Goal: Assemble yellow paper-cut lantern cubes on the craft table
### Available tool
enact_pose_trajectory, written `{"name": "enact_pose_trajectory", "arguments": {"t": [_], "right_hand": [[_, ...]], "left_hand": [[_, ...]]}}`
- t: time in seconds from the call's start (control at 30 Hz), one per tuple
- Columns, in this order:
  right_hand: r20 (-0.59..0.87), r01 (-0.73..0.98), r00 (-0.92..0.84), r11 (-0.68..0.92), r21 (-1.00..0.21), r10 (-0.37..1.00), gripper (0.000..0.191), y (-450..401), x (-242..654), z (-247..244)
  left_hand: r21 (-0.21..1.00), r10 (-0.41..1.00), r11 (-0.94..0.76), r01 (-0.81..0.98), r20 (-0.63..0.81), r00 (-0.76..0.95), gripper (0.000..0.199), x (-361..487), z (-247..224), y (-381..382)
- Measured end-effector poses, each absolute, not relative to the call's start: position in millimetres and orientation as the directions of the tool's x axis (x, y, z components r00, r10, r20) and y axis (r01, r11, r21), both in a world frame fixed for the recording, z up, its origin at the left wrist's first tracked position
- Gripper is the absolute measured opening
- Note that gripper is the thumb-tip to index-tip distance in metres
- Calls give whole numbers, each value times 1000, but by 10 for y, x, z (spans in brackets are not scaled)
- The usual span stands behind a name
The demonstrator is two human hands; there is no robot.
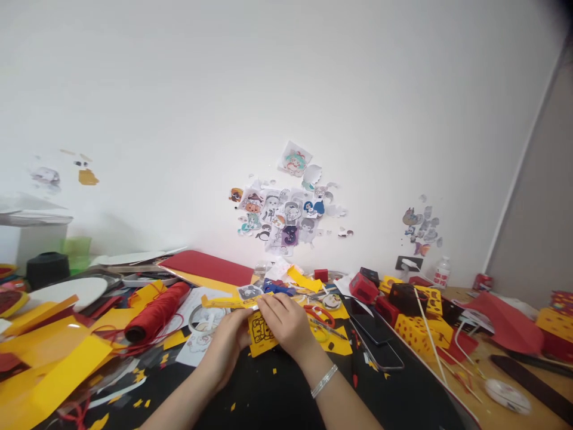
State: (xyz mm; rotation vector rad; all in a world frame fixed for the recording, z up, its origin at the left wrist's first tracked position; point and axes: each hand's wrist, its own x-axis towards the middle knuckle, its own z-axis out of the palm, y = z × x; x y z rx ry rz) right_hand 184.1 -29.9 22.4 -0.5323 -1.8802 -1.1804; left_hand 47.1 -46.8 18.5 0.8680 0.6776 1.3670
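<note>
A small yellow paper piece (260, 335) with black line drawings is held between my two hands near the middle of the black mat. My left hand (229, 341) grips its left edge, fingers closed along the top. My right hand (286, 322) lies over its upper right part, fingers bent together at the top edge. A long yellow strip (219, 301) extends leftward just above my left hand. Orange-handled scissors (320, 315) lie right of my right hand. A tape roll (197, 319) rests on white drawn paper to the left.
A red thread spool (156, 313) and yellow sheets (71, 376) cover the left side. Two phones (373, 334) lie to the right, with yellow spotted boxes (418, 334) beyond them. Small yellow scraps are scattered on the black mat (264, 400). A bottle (442, 273) stands near the wall.
</note>
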Motion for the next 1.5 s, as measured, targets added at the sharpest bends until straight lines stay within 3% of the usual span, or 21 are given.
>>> {"name": "enact_pose_trajectory", "arguments": {"t": [0.23,0.47,0.73,0.9,0.97,1.07,1.13,1.23,1.3,1.4,1.5], "right_hand": [[835,729,-546,454,513,-66,21,-288,1875,217],[834,717,-551,493,493,-31,26,-290,1934,215],[847,707,-529,524,474,-53,24,-327,1924,252],[901,776,-422,474,416,-100,21,-290,1955,235],[929,823,-352,434,367,-118,19,-266,1976,227],[960,862,-263,423,278,-95,18,-241,2007,227],[967,848,-247,469,248,-64,19,-241,2020,234],[970,772,-243,604,196,-4,22,-265,2011,246],[965,703,-258,694,156,45,24,-288,1982,248],[955,592,-270,803,65,121,24,-314,1912,243],[930,440,-264,890,-121,257,23,-317,1845,229]], "left_hand": [[784,981,76,-616,50,186,17,456,319,-573],[891,991,-70,-449,111,68,30,406,332,-545],[897,986,-147,-416,167,11,36,368,322,-511],[899,970,-166,-405,222,95,37,288,349,-496],[897,952,-299,-325,305,-34,42,216,354,-497],[841,804,-541,-2,517,-293,42,86,383,-500],[813,739,-542,212,582,-340,36,21,409,-476],[831,824,-466,304,533,-194,28,0,398,-360],[814,852,-494,305,524,-19,37,31,334,-253],[660,736,-670,339,651,186,59,88,198,-130],[550,654,-751,365,692,305,65,116,93,-84]]}}
